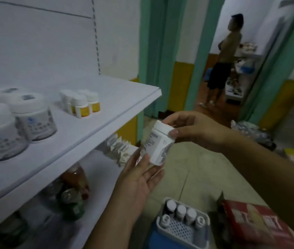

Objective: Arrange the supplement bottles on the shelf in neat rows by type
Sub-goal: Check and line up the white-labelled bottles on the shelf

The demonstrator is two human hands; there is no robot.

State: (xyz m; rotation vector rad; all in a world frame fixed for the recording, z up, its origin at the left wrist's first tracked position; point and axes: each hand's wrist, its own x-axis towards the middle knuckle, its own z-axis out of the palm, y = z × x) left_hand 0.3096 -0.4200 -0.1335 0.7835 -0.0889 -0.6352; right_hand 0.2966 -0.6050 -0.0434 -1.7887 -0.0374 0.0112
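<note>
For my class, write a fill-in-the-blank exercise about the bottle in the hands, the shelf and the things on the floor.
1. The right hand pinches the white bottle by its ___.
2. The left hand supports that bottle from ___.
3. The small bottles on the shelf have ___ labels.
4. The box beside the basket is ___.
Missing words: cap; below; yellow; red.

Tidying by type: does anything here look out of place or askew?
Nothing spilled. The yellow-labelled bottles stand clumped on the shelf; a white bottle tilts between left hand and right hand.
</note>
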